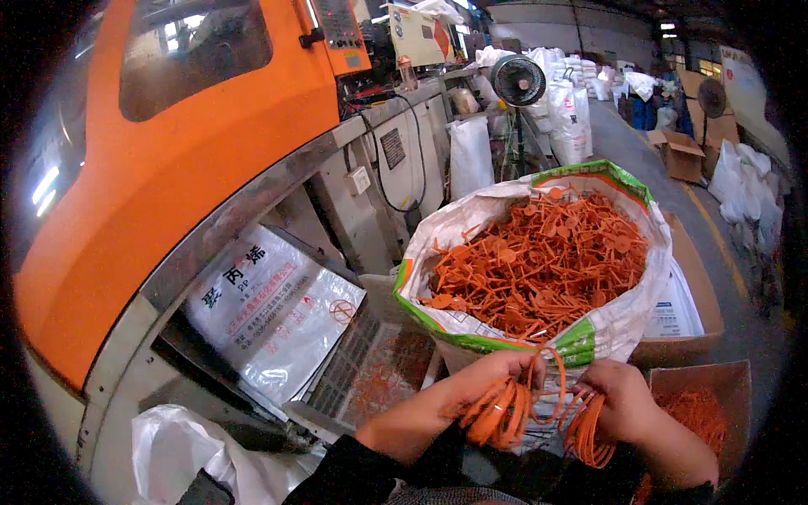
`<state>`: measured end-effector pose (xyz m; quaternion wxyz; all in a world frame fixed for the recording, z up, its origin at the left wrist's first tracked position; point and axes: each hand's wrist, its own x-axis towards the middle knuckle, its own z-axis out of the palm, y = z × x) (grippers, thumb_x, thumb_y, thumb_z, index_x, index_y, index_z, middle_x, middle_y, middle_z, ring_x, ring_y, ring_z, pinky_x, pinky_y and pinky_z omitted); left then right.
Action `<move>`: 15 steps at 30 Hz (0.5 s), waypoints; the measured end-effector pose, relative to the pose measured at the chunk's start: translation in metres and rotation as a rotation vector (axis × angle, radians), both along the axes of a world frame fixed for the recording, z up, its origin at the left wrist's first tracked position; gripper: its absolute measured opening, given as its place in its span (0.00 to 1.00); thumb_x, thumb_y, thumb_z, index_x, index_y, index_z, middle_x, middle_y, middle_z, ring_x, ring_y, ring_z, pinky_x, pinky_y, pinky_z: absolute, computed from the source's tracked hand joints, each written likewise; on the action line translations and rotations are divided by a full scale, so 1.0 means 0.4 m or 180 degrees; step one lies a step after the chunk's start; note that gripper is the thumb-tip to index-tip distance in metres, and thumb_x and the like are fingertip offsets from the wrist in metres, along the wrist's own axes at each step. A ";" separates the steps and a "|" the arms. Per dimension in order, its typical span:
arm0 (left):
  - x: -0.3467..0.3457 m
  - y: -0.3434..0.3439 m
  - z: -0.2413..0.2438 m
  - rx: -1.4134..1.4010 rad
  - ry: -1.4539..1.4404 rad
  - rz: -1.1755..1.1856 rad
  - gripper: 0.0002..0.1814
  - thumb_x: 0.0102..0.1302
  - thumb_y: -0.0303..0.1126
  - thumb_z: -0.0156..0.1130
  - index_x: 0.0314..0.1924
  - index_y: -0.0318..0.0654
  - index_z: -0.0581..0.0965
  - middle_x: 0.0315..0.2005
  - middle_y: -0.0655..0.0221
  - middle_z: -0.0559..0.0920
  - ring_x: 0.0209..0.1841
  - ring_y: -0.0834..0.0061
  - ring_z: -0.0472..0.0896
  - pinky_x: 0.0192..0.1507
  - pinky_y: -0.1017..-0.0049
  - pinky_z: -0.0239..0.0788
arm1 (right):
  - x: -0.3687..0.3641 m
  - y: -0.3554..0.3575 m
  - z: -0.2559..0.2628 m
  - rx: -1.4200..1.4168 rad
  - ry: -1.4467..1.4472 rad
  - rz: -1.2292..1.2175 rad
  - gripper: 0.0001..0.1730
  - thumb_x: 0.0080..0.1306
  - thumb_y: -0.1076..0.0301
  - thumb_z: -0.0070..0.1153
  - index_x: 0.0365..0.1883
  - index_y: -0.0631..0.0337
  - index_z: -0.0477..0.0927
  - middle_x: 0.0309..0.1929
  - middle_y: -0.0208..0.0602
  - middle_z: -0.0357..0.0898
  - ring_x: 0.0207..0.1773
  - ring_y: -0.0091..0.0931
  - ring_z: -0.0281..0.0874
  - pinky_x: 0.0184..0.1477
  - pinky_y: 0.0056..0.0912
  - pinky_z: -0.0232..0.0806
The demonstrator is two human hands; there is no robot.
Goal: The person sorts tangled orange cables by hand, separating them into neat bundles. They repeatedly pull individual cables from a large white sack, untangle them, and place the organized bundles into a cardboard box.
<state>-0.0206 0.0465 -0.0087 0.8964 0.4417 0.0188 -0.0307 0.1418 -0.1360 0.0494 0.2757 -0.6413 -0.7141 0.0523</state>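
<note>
In front of my body, my left hand [486,382] grips a bundle of thin orange plastic rings [502,416]. My right hand [622,394] has hold of a second bunch of orange rings [588,432], which hangs under its fingers. Between the two hands, a few loose rings [554,379] overlap. Just beyond my fingers stands a woven plastic sack [653,252] with a white and green rim. Orange plastic sprues [543,259], many with round discs, fill it close to the rim.
A cardboard box [701,375] with small orange pieces stands at the lower right. On the left rises an orange moulding machine [208,145]; below it are a printed bag [271,322] and a grated chute [372,353]. A fan [519,81] stands behind the sack.
</note>
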 end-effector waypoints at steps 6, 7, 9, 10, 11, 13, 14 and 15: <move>0.011 -0.042 0.026 0.0332 0.0160 -0.0059 0.04 0.64 0.29 0.54 0.36 0.38 0.72 0.29 0.68 0.76 0.30 0.77 0.77 0.32 0.78 0.73 | 0.035 -0.046 -0.045 -0.0770 0.0598 -0.0223 0.08 0.53 0.67 0.59 0.28 0.61 0.76 0.24 0.37 0.72 0.28 0.39 0.74 0.29 0.43 0.66; 0.013 -0.042 0.023 0.0598 -0.0113 -0.0168 0.04 0.63 0.29 0.55 0.36 0.38 0.72 0.29 0.68 0.76 0.30 0.77 0.77 0.32 0.78 0.73 | 0.038 -0.056 -0.038 -0.0383 0.0014 0.0021 0.07 0.53 0.67 0.57 0.28 0.60 0.76 0.24 0.36 0.71 0.27 0.37 0.73 0.28 0.42 0.66; -0.001 -0.048 0.036 0.0337 0.0102 -0.0051 0.07 0.62 0.30 0.59 0.37 0.38 0.72 0.31 0.70 0.76 0.33 0.79 0.77 0.36 0.80 0.72 | 0.030 -0.069 -0.020 0.0408 -0.1123 0.0524 0.07 0.53 0.67 0.55 0.29 0.59 0.77 0.24 0.34 0.69 0.26 0.35 0.72 0.26 0.40 0.66; -0.003 -0.055 0.043 0.0201 0.0204 0.0001 0.08 0.62 0.30 0.60 0.38 0.38 0.72 0.32 0.70 0.76 0.35 0.80 0.77 0.38 0.81 0.72 | 0.031 -0.072 -0.033 0.0915 -0.1456 0.0628 0.09 0.52 0.65 0.51 0.31 0.57 0.77 0.24 0.33 0.66 0.25 0.33 0.71 0.25 0.38 0.66; 0.000 -0.059 0.043 0.0066 0.0308 0.0056 0.10 0.61 0.31 0.62 0.38 0.38 0.71 0.32 0.71 0.76 0.36 0.80 0.77 0.40 0.82 0.72 | 0.039 -0.074 -0.037 0.0903 -0.1440 0.0631 0.09 0.51 0.65 0.53 0.31 0.57 0.77 0.24 0.33 0.67 0.25 0.33 0.71 0.25 0.38 0.66; 0.015 -0.043 0.004 0.0558 0.0275 0.0085 0.13 0.59 0.33 0.65 0.39 0.38 0.71 0.32 0.73 0.75 0.37 0.82 0.75 0.40 0.83 0.68 | 0.061 -0.072 -0.032 0.0888 -0.1413 0.0653 0.11 0.50 0.64 0.55 0.31 0.57 0.77 0.25 0.34 0.68 0.26 0.34 0.72 0.26 0.38 0.66; 0.014 -0.033 0.011 0.1259 0.0064 0.0048 0.13 0.59 0.34 0.65 0.39 0.38 0.72 0.32 0.73 0.75 0.37 0.82 0.74 0.40 0.82 0.68 | 0.073 -0.065 -0.029 0.0647 -0.1042 0.0653 0.11 0.50 0.64 0.56 0.31 0.57 0.77 0.26 0.35 0.69 0.27 0.34 0.73 0.27 0.39 0.66; 0.023 -0.027 0.013 0.1938 -0.0184 -0.0010 0.13 0.59 0.34 0.65 0.39 0.38 0.72 0.32 0.73 0.74 0.36 0.82 0.74 0.39 0.82 0.67 | 0.088 -0.058 -0.023 0.0379 -0.0700 0.0639 0.11 0.50 0.64 0.57 0.31 0.57 0.77 0.26 0.36 0.71 0.28 0.35 0.74 0.27 0.40 0.67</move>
